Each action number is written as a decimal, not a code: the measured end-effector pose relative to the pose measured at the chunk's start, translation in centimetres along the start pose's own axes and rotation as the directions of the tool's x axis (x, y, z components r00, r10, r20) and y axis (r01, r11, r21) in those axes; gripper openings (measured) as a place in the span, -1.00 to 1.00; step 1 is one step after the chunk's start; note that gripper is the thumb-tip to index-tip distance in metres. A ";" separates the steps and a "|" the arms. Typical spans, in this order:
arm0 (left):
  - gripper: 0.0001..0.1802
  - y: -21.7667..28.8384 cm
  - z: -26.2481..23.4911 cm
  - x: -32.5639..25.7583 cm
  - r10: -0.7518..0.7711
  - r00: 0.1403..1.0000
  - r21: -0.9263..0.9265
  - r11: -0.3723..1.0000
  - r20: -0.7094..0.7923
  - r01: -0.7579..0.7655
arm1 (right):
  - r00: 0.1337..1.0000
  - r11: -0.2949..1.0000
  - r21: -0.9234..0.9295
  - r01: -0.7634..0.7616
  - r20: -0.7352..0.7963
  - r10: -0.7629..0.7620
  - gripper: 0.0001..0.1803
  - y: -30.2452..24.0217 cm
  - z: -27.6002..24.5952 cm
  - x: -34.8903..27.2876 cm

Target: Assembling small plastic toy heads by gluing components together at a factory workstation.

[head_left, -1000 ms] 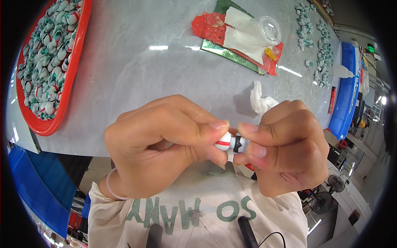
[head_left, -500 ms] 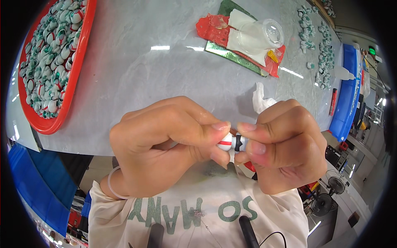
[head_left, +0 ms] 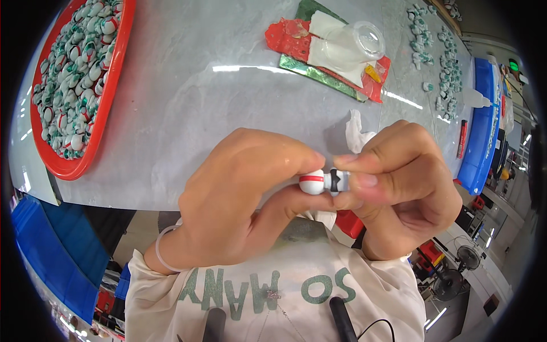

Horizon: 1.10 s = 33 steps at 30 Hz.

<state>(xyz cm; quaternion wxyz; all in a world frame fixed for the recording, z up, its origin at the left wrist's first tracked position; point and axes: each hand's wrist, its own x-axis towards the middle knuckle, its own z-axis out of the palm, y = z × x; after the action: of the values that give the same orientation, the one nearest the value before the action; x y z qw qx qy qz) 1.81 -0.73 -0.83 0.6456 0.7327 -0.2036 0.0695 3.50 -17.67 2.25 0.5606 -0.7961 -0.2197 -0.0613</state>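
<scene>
Between my hands, above the table's near edge, is a small toy figure (head_left: 311,183). It has a round white head with a red stripe and a black band around its pale body. My right hand (head_left: 407,191) pinches the body end between thumb and fingers. The fingers of my left hand (head_left: 228,199) curve around the head, one fingertip at its top and another digit beneath it. Part of the body is hidden behind the right fingertips. Just beyond my right hand lies a crumpled white tissue (head_left: 356,132).
A red tray (head_left: 117,74) full of similar small pieces stands at the far left. Further off, a clear plastic cup (head_left: 369,41) lies on white cloth over a red and green pad (head_left: 319,74). Several loose pieces (head_left: 421,40), a red marker (head_left: 462,138) and a blue bin (head_left: 481,125) are at right.
My left fingers have opened out from a tight pinch, so more of the figure's head shows. My right hand has shifted slightly right, still pinching the body.
</scene>
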 end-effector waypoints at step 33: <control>-0.62 1.3 -0.4 -0.4 -0.281 0.955 -0.101 0.952 0.095 0.290 | 0.960 0.937 -0.235 0.259 0.167 -0.224 -0.65 0.1 0.0 -0.7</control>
<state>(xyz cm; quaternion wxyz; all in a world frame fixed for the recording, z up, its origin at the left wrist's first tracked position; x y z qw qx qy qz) 1.01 -0.34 0.29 0.6809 0.7187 -0.1245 -0.0653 2.98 -17.90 1.91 0.4255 -0.8306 -0.3442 -0.1026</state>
